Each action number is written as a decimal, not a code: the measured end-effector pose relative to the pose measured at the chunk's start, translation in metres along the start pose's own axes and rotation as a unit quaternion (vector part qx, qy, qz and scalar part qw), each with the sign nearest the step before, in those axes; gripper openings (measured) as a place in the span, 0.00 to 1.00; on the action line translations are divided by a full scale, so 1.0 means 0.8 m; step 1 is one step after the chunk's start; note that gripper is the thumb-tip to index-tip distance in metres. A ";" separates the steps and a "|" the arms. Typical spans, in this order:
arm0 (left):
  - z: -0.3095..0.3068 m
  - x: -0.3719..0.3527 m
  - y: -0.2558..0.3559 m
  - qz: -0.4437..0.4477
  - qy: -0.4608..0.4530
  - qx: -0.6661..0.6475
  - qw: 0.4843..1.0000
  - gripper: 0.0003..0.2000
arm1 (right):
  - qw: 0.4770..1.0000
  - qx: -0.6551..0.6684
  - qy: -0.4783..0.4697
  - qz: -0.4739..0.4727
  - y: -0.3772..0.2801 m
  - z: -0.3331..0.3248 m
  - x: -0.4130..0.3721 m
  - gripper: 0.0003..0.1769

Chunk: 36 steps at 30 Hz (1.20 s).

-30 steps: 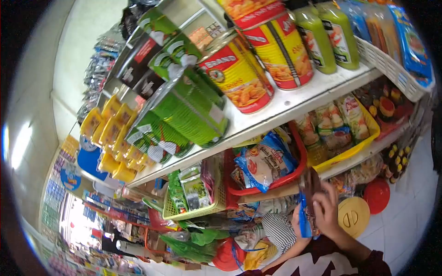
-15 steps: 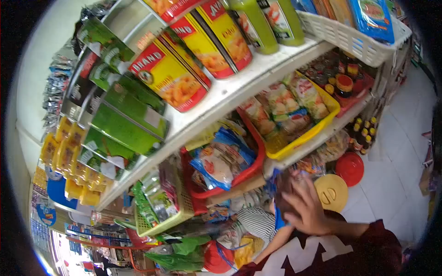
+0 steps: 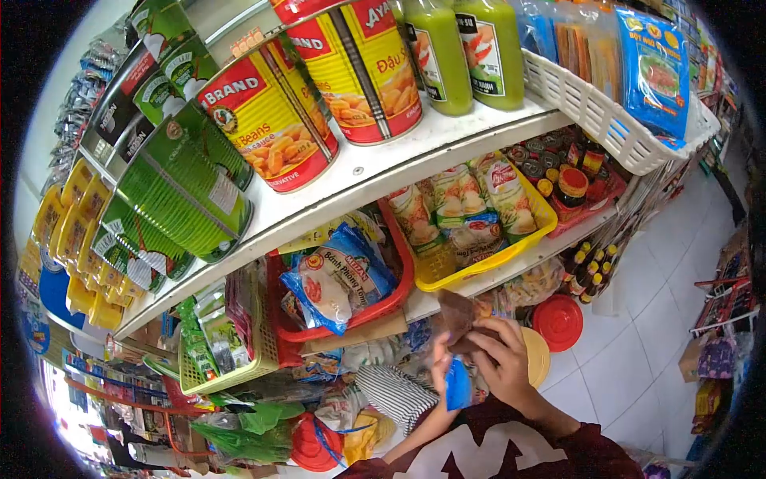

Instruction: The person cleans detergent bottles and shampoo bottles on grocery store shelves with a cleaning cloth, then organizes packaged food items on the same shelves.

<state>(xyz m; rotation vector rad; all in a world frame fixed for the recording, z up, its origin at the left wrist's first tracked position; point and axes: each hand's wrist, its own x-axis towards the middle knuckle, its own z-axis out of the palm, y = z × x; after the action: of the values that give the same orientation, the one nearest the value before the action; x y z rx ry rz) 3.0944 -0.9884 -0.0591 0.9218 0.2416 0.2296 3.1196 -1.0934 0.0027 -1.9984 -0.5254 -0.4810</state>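
Observation:
My right hand (image 3: 501, 353) is closed, thumb and fingers pinching a brown, partly see-through packet (image 3: 456, 313) in front of my chest. A blue piece (image 3: 458, 385), apparently part of the same packet, shows below, between my hands. My left hand (image 3: 440, 366) is curled against the packet's left side, its fingers partly hidden and blurred. Both hands are below the lower shelf's front edge. Nearest above them are a yellow basket (image 3: 483, 274) with bagged food and a red basket (image 3: 405, 275) holding a blue and white packet (image 3: 339, 278).
Large yellow-red bean cans (image 3: 275, 120), green cans (image 3: 187, 188) and green bottles (image 3: 491, 64) line the upper shelf beside a white basket (image 3: 602, 120). Red (image 3: 557, 323) and tan lids (image 3: 535, 357) sit below. Striped cloth (image 3: 395, 393) and green bags (image 3: 251, 427) lie lower left; tiled floor (image 3: 622, 359) lies right.
The view has shifted, so the shelves appear farther left and sharper. The packet has turned, with its brown part now upward and blue part below. My left hand's fingers now show beside it.

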 end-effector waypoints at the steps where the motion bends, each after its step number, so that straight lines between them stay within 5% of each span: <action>1: 0.002 -0.004 -0.004 0.006 -0.021 0.043 0.999 0.23 | 1.000 0.004 -0.003 -0.010 0.002 -0.001 -0.003 0.12; 7: 0.005 0.008 0.027 -0.017 -0.142 0.173 0.974 0.18 | 0.988 0.093 0.019 0.118 0.026 -0.003 -0.009 0.12; 11: -0.031 0.043 0.012 0.144 -0.126 0.209 0.959 0.16 | 0.997 0.065 -0.021 0.047 0.029 0.003 -0.034 0.15; 12: -0.031 0.043 0.007 0.044 -0.101 0.003 0.994 0.18 | 0.997 0.063 -0.042 0.003 0.027 0.003 -0.035 0.16; 14: -0.071 0.061 -0.034 -0.084 -0.069 -0.156 0.982 0.19 | 0.991 0.062 -0.082 -0.083 0.020 0.008 -0.035 0.19; 16: -0.059 0.056 -0.046 -0.167 -0.058 -0.256 0.950 0.19 | 0.997 0.027 -0.066 -0.034 0.017 0.009 -0.024 0.22; 19: -0.058 0.050 -0.050 -0.198 -0.069 -0.313 0.926 0.19 | 0.998 -0.003 0.024 0.050 0.022 0.014 0.003 0.15; 22: -0.062 0.059 -0.042 -0.196 -0.079 -0.350 0.913 0.20 | 0.954 0.203 0.011 0.222 0.038 0.037 -0.009 0.15; 25: -0.071 0.065 -0.031 -0.167 -0.069 -0.373 0.910 0.20 | 0.989 0.115 -0.030 0.089 0.021 0.053 -0.027 0.15; 26: -0.074 0.061 -0.026 -0.149 -0.056 -0.367 0.916 0.20 | 0.990 0.097 -0.079 0.063 0.012 0.050 -0.036 0.20; 27: -0.076 0.053 -0.019 -0.130 -0.034 -0.343 0.930 0.20 | 0.966 0.077 -0.216 0.120 0.001 0.042 -0.043 0.37; 28: -0.076 0.049 -0.013 -0.104 -0.004 -0.297 0.949 0.20 | 0.983 0.048 -0.180 -0.007 -0.006 0.044 -0.038 0.46; 32: -0.017 0.030 0.060 -0.099 0.049 0.005 0.994 0.22 | 0.978 0.085 -0.165 0.091 0.001 0.045 -0.039 0.39; 33: -0.015 0.028 0.065 -0.090 0.013 -0.051 0.995 0.24 | 0.970 0.152 -0.136 0.134 0.013 0.042 -0.035 0.38; 36: -0.035 0.037 0.088 -0.023 -0.119 0.207 0.971 0.25 | 0.824 0.422 -0.122 0.359 0.029 0.013 -0.029 0.29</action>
<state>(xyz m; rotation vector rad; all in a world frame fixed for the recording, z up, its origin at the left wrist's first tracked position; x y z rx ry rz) 3.1073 -0.9176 -0.0215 1.3447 0.0880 0.0207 3.1145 -1.0977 -0.0311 -1.2323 -0.0548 0.4381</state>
